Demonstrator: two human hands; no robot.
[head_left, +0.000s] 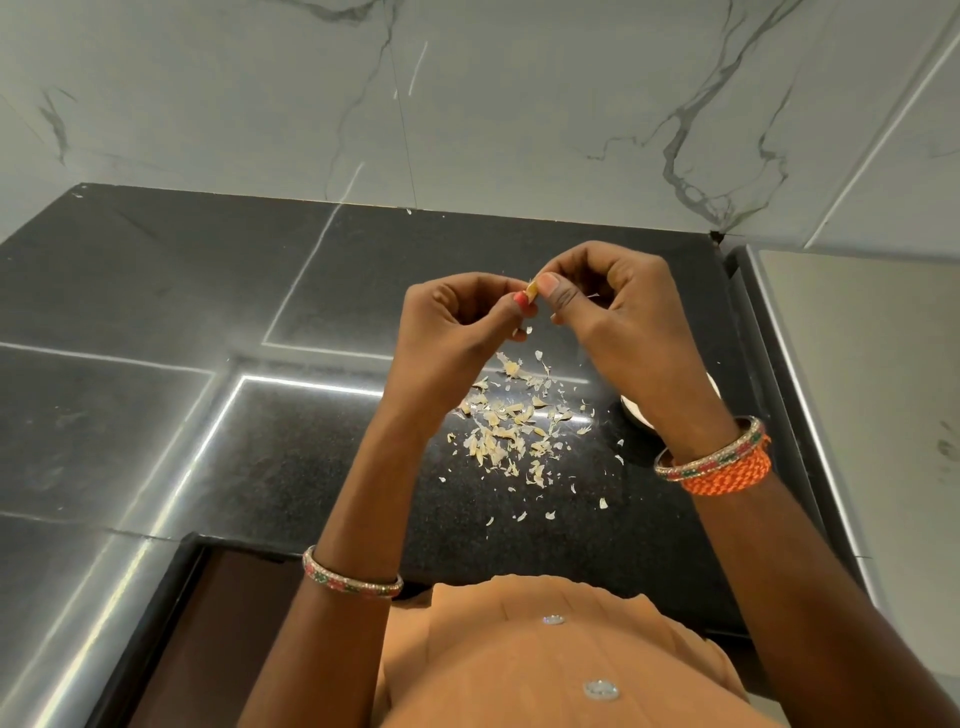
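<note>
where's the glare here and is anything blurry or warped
Head view: strip-light glare streaks the black countertop, mostly left; wide-angle lens bows its edges; left hand, right hand, the small piece they pinch and the peel scraps look sharp.

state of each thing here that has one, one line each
left hand: fingers curled, pinching the small pale piece
right hand: fingers curled, thumb pinching the same piece
small pale piece: held in the air between both hands, mostly hidden
peel scraps: loose, scattered on the countertop below the hands
countertop: black, glossy, bearing the scraps
white bowl: only part of its rim shows, contents hidden
</note>
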